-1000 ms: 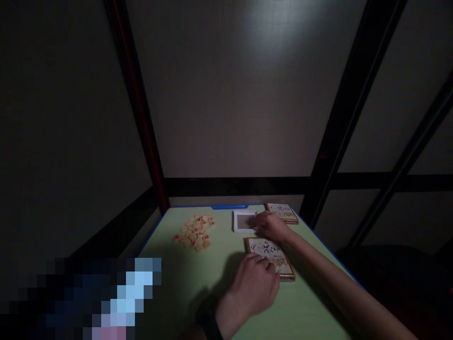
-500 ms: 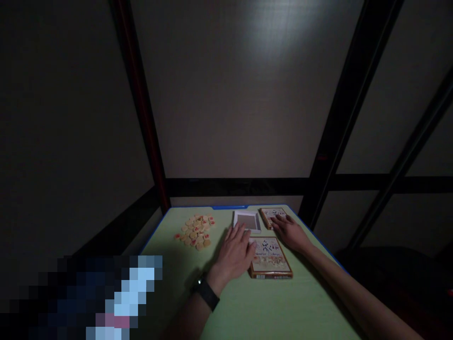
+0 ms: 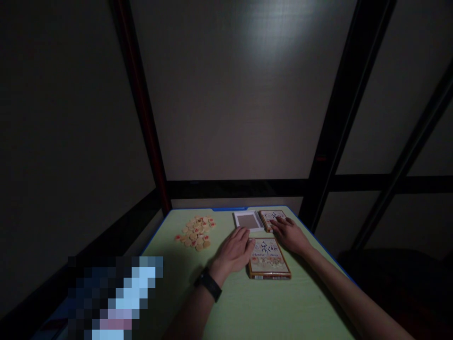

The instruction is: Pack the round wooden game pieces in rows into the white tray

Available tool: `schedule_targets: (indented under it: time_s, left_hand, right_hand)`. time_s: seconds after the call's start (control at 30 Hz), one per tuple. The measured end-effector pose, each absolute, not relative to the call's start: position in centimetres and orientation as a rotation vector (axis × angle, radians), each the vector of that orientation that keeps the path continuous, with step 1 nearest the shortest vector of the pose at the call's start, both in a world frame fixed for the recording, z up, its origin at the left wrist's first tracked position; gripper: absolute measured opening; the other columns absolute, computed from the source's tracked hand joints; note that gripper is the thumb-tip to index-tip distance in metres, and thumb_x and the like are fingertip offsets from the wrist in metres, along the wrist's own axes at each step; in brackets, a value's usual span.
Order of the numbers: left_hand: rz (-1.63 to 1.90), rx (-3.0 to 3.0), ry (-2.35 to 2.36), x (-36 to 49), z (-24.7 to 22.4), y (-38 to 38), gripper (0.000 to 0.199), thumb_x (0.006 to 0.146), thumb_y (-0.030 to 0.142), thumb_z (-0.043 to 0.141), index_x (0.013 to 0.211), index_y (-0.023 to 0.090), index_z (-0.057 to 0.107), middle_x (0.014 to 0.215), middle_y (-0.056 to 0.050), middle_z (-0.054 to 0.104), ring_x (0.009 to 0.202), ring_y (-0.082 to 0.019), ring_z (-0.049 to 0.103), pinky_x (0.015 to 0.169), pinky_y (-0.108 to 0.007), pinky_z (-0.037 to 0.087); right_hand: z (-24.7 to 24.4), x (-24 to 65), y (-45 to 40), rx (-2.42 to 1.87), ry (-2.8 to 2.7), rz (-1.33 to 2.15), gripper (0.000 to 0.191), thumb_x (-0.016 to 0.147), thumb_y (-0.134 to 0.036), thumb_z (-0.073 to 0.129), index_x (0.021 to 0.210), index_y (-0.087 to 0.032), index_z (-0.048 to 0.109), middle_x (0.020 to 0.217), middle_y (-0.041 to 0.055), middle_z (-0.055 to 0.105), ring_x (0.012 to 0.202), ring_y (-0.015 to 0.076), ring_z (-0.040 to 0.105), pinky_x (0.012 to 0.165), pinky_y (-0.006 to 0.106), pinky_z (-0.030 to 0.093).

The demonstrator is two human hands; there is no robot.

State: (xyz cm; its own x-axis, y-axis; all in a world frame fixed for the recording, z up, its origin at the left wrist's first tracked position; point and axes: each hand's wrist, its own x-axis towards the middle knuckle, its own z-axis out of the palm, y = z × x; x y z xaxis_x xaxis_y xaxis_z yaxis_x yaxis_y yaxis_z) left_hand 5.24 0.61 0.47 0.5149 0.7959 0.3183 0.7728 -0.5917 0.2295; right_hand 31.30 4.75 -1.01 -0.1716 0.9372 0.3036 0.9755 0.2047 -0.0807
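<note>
My left hand (image 3: 233,251), with a dark watch (image 3: 208,282) on its wrist, lies with fingers outstretched at the near edge of a shallow white box tray (image 3: 238,215). Its thumb side is against the left edge of a box labelled Chinese chess (image 3: 269,259), which lies flat. A similar printed box (image 3: 268,218) lies farther back, just right of the tray. My right hand (image 3: 290,234) rests its spread fingers on that box's top and near right part. To the left is a heap of round wooden chess pieces (image 3: 197,231), some with red characters.
Everything lies on a light green table (image 3: 244,311) with a blue rim (image 3: 230,208). Behind it stands a panelled wall (image 3: 233,118) with dark frames. A pixelated patch (image 3: 132,293) covers the lower left.
The white tray has shifted slightly right and turned, closing up to the far box. My left fingers have drawn back from over the tray to its near edge. The right hand is nearly still.
</note>
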Motion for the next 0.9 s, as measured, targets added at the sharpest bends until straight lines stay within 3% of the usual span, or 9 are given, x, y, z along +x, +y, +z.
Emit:
schedule_targets:
  time_s: [0.13,0.23,0.37,0.43,0.53,0.6,0.67,0.9]
  left_hand:
    - [0.627,2.65,1.397,5.0,0.7,0.5,0.056,0.104,0.042,0.021,0.139,0.013,0.054,0.151,-0.009,0.05,0.145,-0.021,0.038,0.122,-0.037,0.031]
    - [0.708,2.615,1.378,4.8,1.1,0.4,0.053,0.104,0.041,0.024,0.138,0.015,0.055,0.154,-0.008,0.046,0.146,-0.022,0.035,0.122,-0.039,0.03]
    - [0.941,2.538,1.383,4.8,1.6,0.2,0.048,0.104,0.034,0.025,0.126,0.016,0.064,0.138,-0.009,0.062,0.134,-0.019,0.05,0.117,-0.036,0.037]
    - [1.023,2.513,1.395,4.8,1.7,0.0,0.047,0.103,0.03,0.024,0.115,0.016,0.068,0.123,-0.009,0.069,0.12,-0.018,0.059,0.111,-0.035,0.043]
    - [1.018,2.518,1.42,4.8,1.8,-0.2,0.048,0.103,0.027,0.023,0.098,0.017,0.069,0.104,-0.009,0.072,0.103,-0.019,0.064,0.1,-0.036,0.05]
    - [0.972,2.531,1.436,4.9,1.9,-0.4,0.049,0.103,0.026,0.021,0.093,0.017,0.069,0.098,-0.009,0.072,0.099,-0.02,0.064,0.097,-0.035,0.051]
    - [0.926,2.538,1.429,4.9,2.0,-0.5,0.05,0.103,0.026,0.021,0.092,0.018,0.068,0.098,-0.009,0.073,0.099,-0.02,0.065,0.097,-0.035,0.05]
    - [0.958,2.205,1.437,4.7,2.5,-0.5,0.053,0.101,0.032,0.02,0.099,0.019,0.072,0.106,-0.008,0.075,0.105,-0.019,0.067,0.099,-0.032,0.048]
  right_hand:
    - [-0.3,31.0,4.4,-1.796,-2.149,-0.178,0.047,0.101,-0.039,0.036,0.137,-0.022,0.061,0.144,0.0128,0.057,0.136,0.0305,0.046,0.112,0.047,0.036]
    - [1.7,30.4,3.5,-1.641,-2.108,-0.126,0.046,0.099,-0.04,0.042,0.132,-0.017,0.064,0.131,0.0147,0.065,0.124,0.0306,0.055,0.106,0.046,0.042]
    - [5.1,29.0,1.0,-1.433,-2.082,-0.145,0.044,0.09,-0.053,0.057,0.109,-0.016,0.074,0.112,0.0158,0.071,0.111,0.0344,0.058,0.099,0.051,0.044]
    - [5.9,28.3,-0.4,-1.332,-2.215,0.022,0.045,0.085,-0.057,0.063,0.104,-0.018,0.074,0.11,0.0145,0.07,0.109,0.0331,0.059,0.098,0.049,0.045]
    - [5.9,27.4,-1.9,-1.221,-2.519,0.403,0.071,0.072,-0.06,0.075,0.129,-0.019,0.065,0.129,0.0148,0.062,0.12,0.0337,0.055,0.105,0.047,0.042]
    - [5.5,26.9,-2.5,-1.298,-2.623,0.546,0.1,0.062,-0.062,0.081,0.146,-0.019,0.05,0.146,0.0177,0.048,0.133,0.0381,0.045,0.111,0.049,0.035]
    - [5.2,26.5,-2.8,-1.408,-2.655,0.583,0.115,0.057,-0.063,0.082,0.154,-0.02,0.038,0.155,0.0196,0.036,0.14,0.0417,0.035,0.114,0.052,0.03]
    - [5.4,23.1,-5.0,-1.391,-2.75,0.451,0.112,0.06,-0.065,0.078,0.155,-0.024,0.036,0.154,0.0215,0.037,0.135,0.0451,0.038,0.108,0.058,0.033]
